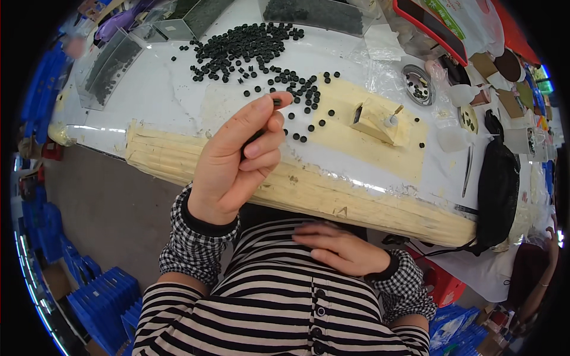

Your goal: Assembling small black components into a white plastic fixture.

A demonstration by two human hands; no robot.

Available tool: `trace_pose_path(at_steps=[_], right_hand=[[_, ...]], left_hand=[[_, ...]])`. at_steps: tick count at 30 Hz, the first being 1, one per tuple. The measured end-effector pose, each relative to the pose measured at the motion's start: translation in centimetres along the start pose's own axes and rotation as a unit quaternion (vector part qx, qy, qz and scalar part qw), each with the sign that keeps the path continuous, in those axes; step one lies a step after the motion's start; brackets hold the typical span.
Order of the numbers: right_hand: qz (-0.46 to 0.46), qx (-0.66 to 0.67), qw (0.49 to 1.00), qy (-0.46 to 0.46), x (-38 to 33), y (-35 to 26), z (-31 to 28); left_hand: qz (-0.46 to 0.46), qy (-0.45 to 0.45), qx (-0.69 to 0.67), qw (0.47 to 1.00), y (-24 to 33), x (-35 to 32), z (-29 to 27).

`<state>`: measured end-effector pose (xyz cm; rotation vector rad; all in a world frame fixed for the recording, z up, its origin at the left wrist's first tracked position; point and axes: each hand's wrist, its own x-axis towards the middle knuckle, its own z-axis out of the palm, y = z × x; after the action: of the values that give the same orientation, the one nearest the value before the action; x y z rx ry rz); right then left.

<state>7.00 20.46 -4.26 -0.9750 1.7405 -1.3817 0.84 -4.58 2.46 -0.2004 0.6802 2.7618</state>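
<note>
My left hand (pixel 237 160) is raised over the front edge of the table. Its thumb and index finger pinch a small black grooved wheel (pixel 276 102). Something dark shows between the curled lower fingers and the palm, mostly hidden. My right hand (pixel 335 249) lies low against the striped shirt, fingers stretched out and slightly smeared, holding nothing. Beyond the left hand, a heap of small black wheels (pixel 243 50) covers the far middle of the table, with loose ones strewn toward me. To the right stands a yellowish wedge-shaped block (pixel 380 123) with a small upright pin.
Yellow tape (pixel 332 199) wraps the table's front edge. Clear bins (pixel 110 68) of black parts stand along the back. At the right are a round dish (pixel 418 85), tweezers (pixel 468 171), a black bag (pixel 499 184) and a red-framed phone (pixel 430 29). Blue crates (pixel 107 305) stack at left.
</note>
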Motion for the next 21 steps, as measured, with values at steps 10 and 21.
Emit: trace_pose_path(at_steps=[10,21], right_hand=[[0.025,-0.363,0.93,0.053,1.3,10.1,2.0],[-0.003,-0.295,0.955,0.033,-2.2,9.9,1.7]], left_hand=[[0.036,-0.01,-0.074,0.997,0.2,-3.8,-0.2],[0.081,-0.009,-0.086,0.993,-0.6,-7.8,-0.9]])
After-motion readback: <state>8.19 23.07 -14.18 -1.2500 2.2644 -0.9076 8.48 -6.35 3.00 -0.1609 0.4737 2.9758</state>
